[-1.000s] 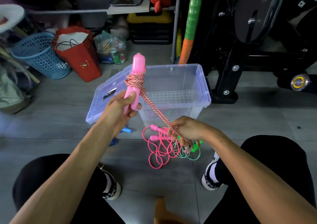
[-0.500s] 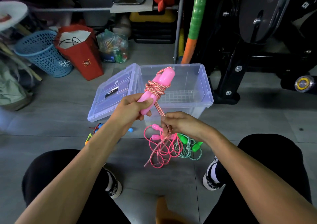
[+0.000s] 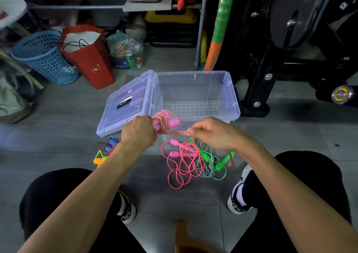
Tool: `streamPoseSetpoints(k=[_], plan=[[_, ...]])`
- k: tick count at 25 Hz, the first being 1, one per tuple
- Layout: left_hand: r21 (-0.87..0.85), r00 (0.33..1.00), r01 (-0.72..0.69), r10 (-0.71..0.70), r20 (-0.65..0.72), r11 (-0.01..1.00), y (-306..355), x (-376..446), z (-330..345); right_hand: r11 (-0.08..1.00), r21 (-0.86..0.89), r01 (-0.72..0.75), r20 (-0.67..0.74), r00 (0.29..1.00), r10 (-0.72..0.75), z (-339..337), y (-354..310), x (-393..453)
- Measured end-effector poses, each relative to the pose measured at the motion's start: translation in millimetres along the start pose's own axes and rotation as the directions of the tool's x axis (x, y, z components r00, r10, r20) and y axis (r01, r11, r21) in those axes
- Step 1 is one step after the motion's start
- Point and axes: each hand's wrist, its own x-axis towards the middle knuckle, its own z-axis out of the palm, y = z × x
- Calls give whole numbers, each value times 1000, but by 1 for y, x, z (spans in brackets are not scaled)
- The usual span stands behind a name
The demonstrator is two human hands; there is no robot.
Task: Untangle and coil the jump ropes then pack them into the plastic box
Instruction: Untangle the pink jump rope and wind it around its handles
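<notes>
A person seated low over a grey tiled floor works a jump rope just in front of an open plastic box, whose near rim sits directly beyond both hands and whose lid leans open off its left side, beyond the left hand. Bare floor lies between the person's knees, nearer than the hands. A black machine frame stands close against the box's right side, beyond the right hand.

The left hand is curled tight around a pair of pink handles, which poke out to its right with red-and-white braided rope coiled around them. A short taut stretch of that rope runs across to the right hand, which pinches it between thumb and fingertips, the other fingers loosely bent.

Below the right hand, on the floor, a thin pink rope with pink handles lies in loose loops, overlapping a green rope with green handles. Under the left wrist rest a blue-handled rope and something yellow and orange, partly hidden.

A blue basket and a red paper bag stand far beyond the left hand.
</notes>
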Motion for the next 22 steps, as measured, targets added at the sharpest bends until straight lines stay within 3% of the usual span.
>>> streamPoseSetpoints(k=[3,6,8,10,12,14,16,18,20,22], plan=[[50,985,-159,155,75,986,8,-5,9,988,-60,142,64,988,-138,11,-10,-7],[82,861,-509,508,33,857,13,-18,16,974,-81,212,-60,974,-217,-2,-9,1],[-45,761,-647,648,17,761,3,-20,18,972,-108,208,-199,954,-226,-17,3,11],[-299,731,-646,682,22,702,-12,-24,10,985,-82,154,-264,950,-170,-28,20,20],[-641,781,-473,624,12,604,-22,-32,-6,993,-7,117,-275,955,-114,-29,33,23],[-864,841,-228,538,58,449,-26,-45,-23,991,83,101,-242,967,-79,-23,40,23],[-964,889,-66,453,60,258,-28,-51,-30,989,123,81,-149,987,-62,-11,38,19],[-987,936,-38,351,20,155,-31,-44,-26,993,69,91,-52,995,-87,7,27,14],[-974,976,-36,217,14,223,-30,-29,-12,992,-26,120,12,993,-120,23,13,11],[-888,994,-86,96,-47,452,-23,-18,1,972,-157,174,40,985,-170,33,2,9]])
